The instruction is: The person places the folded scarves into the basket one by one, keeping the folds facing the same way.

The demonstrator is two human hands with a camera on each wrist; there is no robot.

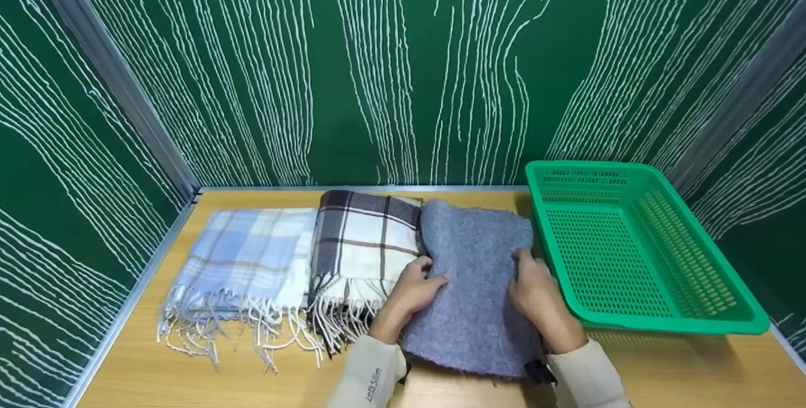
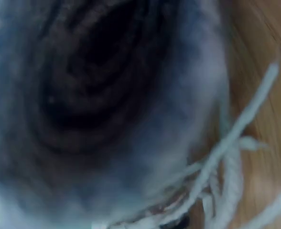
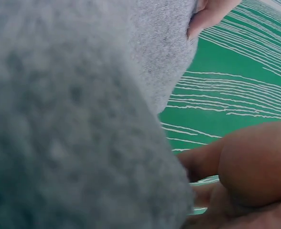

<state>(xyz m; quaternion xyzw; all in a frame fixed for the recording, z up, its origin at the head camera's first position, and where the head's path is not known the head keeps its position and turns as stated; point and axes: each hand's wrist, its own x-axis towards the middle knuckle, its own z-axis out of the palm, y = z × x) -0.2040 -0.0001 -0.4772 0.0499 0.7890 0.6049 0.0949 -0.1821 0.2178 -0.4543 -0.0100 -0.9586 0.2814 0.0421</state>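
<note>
A folded grey scarf (image 1: 475, 294) lies between my two hands in the head view, its near end towards me. My left hand (image 1: 412, 291) grips its left edge, thumb on top. On the opposite edge my right hand (image 1: 535, 285) holds the cloth, the fingers partly hidden. In the left wrist view the grey scarf's rolled layers (image 2: 97, 157) fill much of the picture, blurred. Grey cloth (image 3: 83, 133) also covers the left of the right wrist view, beside the right hand's fingers (image 3: 255, 162).
Left of the grey scarf lies a folded brown-and-white checked scarf (image 1: 359, 241) with fringe. Farther left is a folded light-blue plaid scarf (image 1: 245, 257), also fringed. A green perforated basket (image 1: 655, 326) stands at the right. Green walls with white wavy lines surround the wooden table (image 1: 145, 370).
</note>
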